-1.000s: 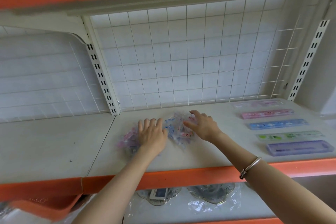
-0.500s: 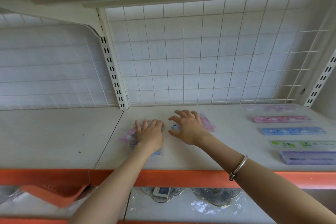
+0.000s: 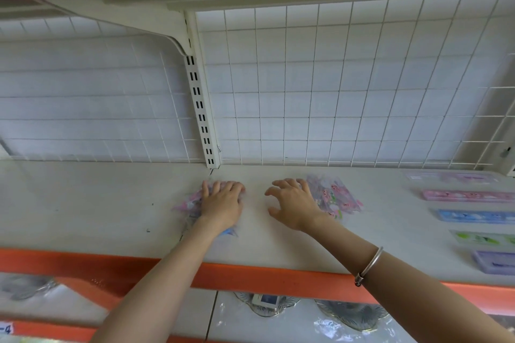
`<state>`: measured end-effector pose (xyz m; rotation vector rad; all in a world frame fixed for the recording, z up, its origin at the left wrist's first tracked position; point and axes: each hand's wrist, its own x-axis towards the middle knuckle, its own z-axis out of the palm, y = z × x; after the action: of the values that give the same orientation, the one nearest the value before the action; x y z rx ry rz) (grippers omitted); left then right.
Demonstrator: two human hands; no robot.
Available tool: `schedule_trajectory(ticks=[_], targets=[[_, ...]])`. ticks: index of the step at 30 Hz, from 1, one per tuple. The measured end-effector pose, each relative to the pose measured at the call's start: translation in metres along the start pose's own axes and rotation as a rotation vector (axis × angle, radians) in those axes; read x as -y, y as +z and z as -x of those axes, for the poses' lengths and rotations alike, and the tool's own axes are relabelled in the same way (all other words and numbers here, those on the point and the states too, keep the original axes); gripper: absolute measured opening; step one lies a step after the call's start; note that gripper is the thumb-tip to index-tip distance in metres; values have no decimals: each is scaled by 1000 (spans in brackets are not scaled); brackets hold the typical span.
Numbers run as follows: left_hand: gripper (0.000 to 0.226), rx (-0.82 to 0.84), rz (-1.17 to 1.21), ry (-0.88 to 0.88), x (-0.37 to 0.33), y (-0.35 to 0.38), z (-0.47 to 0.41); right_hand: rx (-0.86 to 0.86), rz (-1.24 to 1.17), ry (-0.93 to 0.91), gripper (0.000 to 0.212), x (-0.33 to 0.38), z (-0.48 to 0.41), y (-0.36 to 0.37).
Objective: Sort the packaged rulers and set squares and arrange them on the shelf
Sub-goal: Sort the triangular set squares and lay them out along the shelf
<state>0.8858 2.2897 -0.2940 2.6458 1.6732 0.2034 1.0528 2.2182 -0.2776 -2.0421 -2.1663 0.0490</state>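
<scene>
Shelf (image 3: 83, 203) is shown bearing two heaps of clear packets. Pink-and-blue packet heap (image 3: 188, 205) is pressed flat under left hand (image 3: 221, 203), fingers straight, nothing gripped. Right hand (image 3: 292, 206) is held spread, slightly clawed, nothing grasped, just beside pink packet heap (image 3: 334, 198). Packaged rulers (image 3: 476, 216) are laid in a row far right.

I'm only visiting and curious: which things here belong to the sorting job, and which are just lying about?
Job: left packets, right packets, ruler cases, shelf.
Lying about: glass dishes below, wire grid, bracelet.
</scene>
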Motion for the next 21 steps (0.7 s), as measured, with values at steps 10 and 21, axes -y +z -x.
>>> schedule_trajectory(ticks=[10, 21], targets=[[35, 46, 21, -70, 62, -4, -10, -13, -52, 18, 42, 24, -19, 8], [43, 2, 6, 15, 61, -13, -16, -51, -46, 87, 40, 4, -12, 1]])
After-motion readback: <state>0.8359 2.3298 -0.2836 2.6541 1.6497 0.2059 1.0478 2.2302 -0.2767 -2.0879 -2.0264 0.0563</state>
